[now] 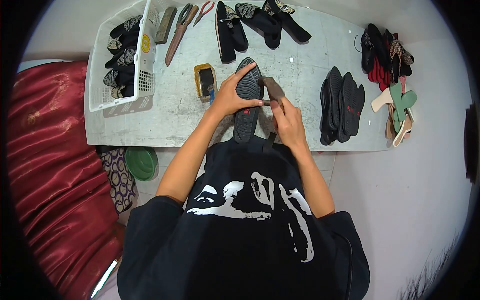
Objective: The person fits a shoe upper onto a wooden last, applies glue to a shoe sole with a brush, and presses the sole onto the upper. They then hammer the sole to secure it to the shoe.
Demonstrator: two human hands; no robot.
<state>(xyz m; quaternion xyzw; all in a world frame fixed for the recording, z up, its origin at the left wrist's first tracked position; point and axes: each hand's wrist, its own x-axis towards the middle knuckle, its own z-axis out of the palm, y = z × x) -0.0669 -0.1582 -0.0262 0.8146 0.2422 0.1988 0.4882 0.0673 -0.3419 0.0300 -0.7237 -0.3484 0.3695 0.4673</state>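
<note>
A black shoe (246, 120) lies sole up at the table's front edge, its ridged tread and small red marks showing. My left hand (231, 97) is wrapped around its left side, with the index finger near the toe and the thumb across the middle of the sole. In my right hand (290, 122) is a hammer (273, 90), its head close beside the shoe's right edge and most of its handle hidden by the fingers. Left of my left hand sits a yellow-rimmed glue container (205, 82) with dark contents and a blue-handled brush (212, 95).
A white basket (148, 65) of black shoes stands at left, near a block (166, 25), a knife (177, 41) and red pliers (203, 13). Embroidered shoes (231, 32) lie at the back. Stacked soles (342, 107) and sandal pieces (398, 106) are at right. A green basin (141, 164) is below.
</note>
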